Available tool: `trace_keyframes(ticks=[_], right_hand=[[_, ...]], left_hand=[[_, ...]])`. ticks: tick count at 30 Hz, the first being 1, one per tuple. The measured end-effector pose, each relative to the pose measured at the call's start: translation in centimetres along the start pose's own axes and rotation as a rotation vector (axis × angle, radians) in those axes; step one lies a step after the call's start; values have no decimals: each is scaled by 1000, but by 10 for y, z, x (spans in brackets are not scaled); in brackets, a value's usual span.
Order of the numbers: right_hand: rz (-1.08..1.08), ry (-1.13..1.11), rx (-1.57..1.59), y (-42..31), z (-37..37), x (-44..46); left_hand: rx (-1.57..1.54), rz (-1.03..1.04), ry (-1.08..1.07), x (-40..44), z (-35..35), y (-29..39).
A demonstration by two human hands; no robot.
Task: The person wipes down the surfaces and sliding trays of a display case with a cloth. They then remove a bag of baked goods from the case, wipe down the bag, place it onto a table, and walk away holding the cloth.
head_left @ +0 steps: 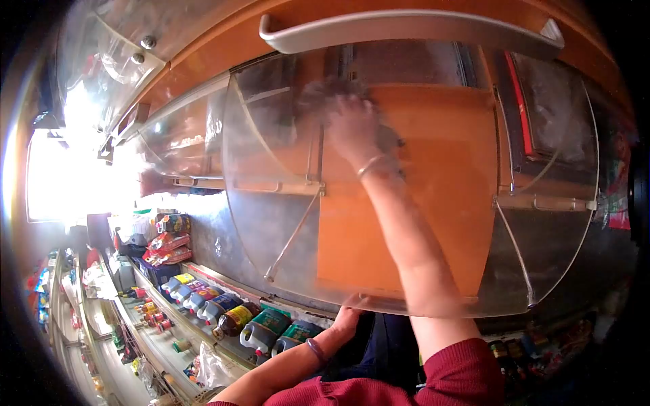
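My right hand (353,128) reaches up in front of an orange panel (406,223), its fingers pressed on a dark grey cloth (332,93). Hand and cloth are blurred by motion. A large clear, curved panel (271,230), hazy on its surface, spans the view, and my right forearm seems to show through it. My left hand (348,322) is lower down, its fingers closed on the bottom edge of the clear panel. Thin metal stays (294,233) show at the panel's sides.
A silver handle (413,30) runs across the orange cabinet front at the top. Several big jugs of dark liquid (265,329) stand in a row at lower left. Shelves (128,325) with packets and bottles lie further left, beneath a bright window (64,176).
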State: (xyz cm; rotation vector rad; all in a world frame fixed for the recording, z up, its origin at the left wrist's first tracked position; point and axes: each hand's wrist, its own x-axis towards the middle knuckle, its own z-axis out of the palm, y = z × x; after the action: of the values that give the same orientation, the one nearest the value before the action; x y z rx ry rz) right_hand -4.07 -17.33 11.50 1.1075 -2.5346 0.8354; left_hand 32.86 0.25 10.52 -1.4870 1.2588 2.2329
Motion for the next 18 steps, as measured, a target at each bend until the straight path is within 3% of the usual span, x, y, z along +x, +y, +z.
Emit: trace_keyframes(ticks=[3,5,7,8,9,11,13,15,18], right_hand=[[115,-136,-115,53,-53,-5],[217,64,-145,80,-75,-15],[311,-3,-270,74,-73,-16],[286,-8,-232,62,-60,-13],[256,-21,-198,52,-40,-12],[19,31,-50,18,-11,-10],[-6,-102,121,-19,-26,-14],[4,-63,218,-25,-37,-34],[-80,-140,186,-25,-62,-82]], left_hand=[[15,21,28,-7,8,0],[43,3,47,-14,15,20],[142,-13,64,-21,23,42],[160,-38,31,-18,19,38],[-49,-5,3,-9,14,18],[-81,-70,-106,3,3,0],[-120,-74,-157,4,-3,4],[-197,-83,-123,-26,21,44],[-172,-112,-90,-25,25,48]])
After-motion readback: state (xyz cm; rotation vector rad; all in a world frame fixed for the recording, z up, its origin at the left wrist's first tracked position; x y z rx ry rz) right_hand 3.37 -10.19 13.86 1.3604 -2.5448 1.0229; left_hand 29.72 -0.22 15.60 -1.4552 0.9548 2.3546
